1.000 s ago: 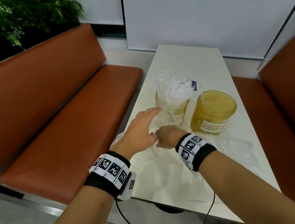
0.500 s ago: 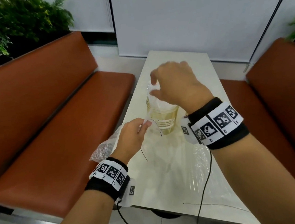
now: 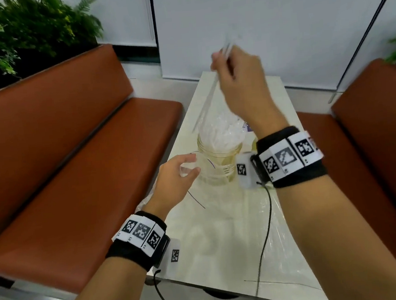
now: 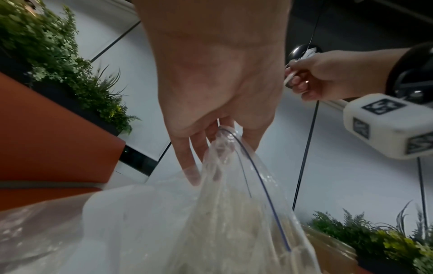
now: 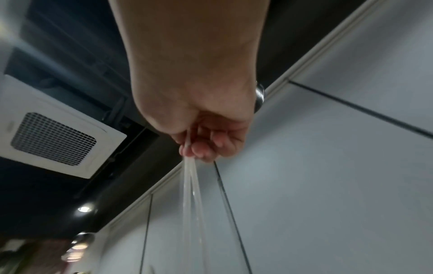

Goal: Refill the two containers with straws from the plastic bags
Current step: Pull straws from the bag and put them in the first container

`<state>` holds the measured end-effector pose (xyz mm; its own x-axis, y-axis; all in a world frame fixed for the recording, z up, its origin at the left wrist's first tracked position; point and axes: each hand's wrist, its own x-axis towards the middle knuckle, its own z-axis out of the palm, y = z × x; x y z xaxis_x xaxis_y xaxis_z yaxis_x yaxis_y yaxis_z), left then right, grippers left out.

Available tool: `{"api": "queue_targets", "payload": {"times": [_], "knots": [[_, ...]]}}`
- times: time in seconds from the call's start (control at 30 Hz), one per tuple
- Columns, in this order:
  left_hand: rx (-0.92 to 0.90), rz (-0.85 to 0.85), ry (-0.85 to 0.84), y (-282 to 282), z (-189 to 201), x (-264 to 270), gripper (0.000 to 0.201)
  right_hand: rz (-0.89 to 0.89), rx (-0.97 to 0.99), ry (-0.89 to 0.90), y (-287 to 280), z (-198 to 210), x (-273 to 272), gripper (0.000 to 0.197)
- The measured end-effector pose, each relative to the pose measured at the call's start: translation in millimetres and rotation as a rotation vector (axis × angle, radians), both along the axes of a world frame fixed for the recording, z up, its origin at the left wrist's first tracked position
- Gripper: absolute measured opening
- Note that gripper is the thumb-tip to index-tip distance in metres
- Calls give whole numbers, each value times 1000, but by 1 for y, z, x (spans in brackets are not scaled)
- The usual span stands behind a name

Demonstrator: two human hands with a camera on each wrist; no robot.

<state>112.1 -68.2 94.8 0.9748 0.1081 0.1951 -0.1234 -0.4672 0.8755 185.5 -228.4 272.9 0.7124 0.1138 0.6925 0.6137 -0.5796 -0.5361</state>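
Note:
A clear yellowish container [image 3: 218, 169] stands mid-table with several wrapped straws [image 3: 219, 128] sticking up from it. My right hand [image 3: 233, 75] is raised above it and grips a few clear straws [image 3: 208, 98] that slant down to the left; the right wrist view shows the fingers [image 5: 199, 148] pinching those straws [image 5: 192, 194]. My left hand [image 3: 182, 172] pinches the mouth of a clear zip bag [image 4: 234, 213] just left of the container. The second container [image 3: 253, 142] is almost hidden behind my right wrist.
The narrow white table [image 3: 279, 104] runs between two orange benches, one at the left [image 3: 74, 172] and one at the right [image 3: 382, 133]. More clear plastic [image 3: 222, 219] lies on the near half of the table. A black cable [image 3: 266, 227] hangs from my right wrist.
My right hand went from the bag to the container's top, then rose higher with straws in its grip. My left hand has closed on the bag's mouth and stays beside the container.

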Motion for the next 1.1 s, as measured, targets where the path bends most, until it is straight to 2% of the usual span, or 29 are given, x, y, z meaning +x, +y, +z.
{"api": "queue_targets", "payload": {"times": [0.07,0.13,0.23,0.4,0.47,0.53,0.57,0.6,0.63,0.67,0.7,0.77,0.8,0.83,0.9,0.97,1.03,1.07,1.1], "knots": [[8,15,-2,2,0,-2,35,-111,-28,-88,-9,10,15,39],[-14,30,2,3,2,-4,34,-223,-86,-86,-14,4,33,42],[-19,28,-1,4,6,-4,33,-318,-186,97,-15,-31,59,39],[-36,9,-28,3,10,-2,30,-330,-343,446,-16,-98,76,35],[-47,2,-35,4,10,-2,29,-304,-293,519,-17,-111,79,38],[-62,11,-34,5,10,-2,28,-291,-138,448,-18,-108,81,68],[-69,15,-31,6,10,-2,28,-307,-88,331,-16,-104,81,72],[-74,18,-25,7,10,-2,27,-317,-71,183,-14,-99,81,67],[-77,20,-19,8,10,-2,27,-310,-100,54,-11,-96,83,62],[-76,20,-15,9,11,-2,27,-264,-183,2,-7,-97,85,61],[-73,22,-14,9,11,-3,28,-206,-309,37,-4,-101,87,64],[-59,24,-13,11,12,-3,28,-121,-651,227,-2,-119,93,71],[-52,22,-12,11,12,-4,28,-98,-777,302,-2,-127,95,66],[-48,19,-12,12,12,-5,27,-90,-819,327,-2,-130,96,58],[-46,15,-11,13,11,-6,28,-139,-722,231,2,-123,95,49],[-42,19,-8,15,12,-6,28,-241,-592,82,8,-115,95,57],[-32,17,-7,15,13,-6,28,-222,-638,183,14,-111,94,80],[-33,15,-6,15,13,-6,27,-176,-748,290,16,-115,95,87],[-35,14,-6,15,13,-6,27,-133,-861,372,15,-120,95,85]]}}
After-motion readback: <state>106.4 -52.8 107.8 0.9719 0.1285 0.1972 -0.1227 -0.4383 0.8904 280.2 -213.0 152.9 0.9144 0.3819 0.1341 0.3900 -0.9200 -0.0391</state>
